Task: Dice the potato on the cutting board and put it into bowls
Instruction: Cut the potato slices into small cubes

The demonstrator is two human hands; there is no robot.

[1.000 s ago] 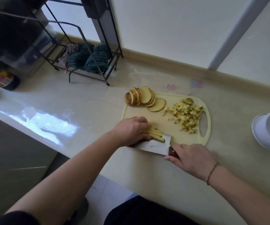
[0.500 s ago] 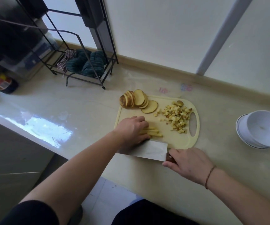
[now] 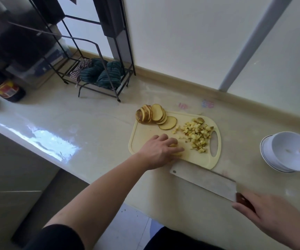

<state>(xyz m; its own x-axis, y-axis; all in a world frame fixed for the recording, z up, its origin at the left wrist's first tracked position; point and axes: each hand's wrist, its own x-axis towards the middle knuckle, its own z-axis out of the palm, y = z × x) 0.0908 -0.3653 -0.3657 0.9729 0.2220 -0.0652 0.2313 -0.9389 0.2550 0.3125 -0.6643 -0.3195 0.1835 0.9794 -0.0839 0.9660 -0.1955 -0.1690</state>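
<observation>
The left hand (image 3: 161, 150) presses potato strips (image 3: 175, 149) on the cutting board (image 3: 196, 156); the right hand (image 3: 264, 213), its grip clamped on the cleaver (image 3: 205, 179), is near-right of them.

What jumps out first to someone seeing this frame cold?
Probably the cleaver, gripped by the right hand and held off the near right corner of the yellow cutting board. Next, the left hand covering potato strips mid-board, with diced potato piled right and slices fanned at the far edge.
</observation>
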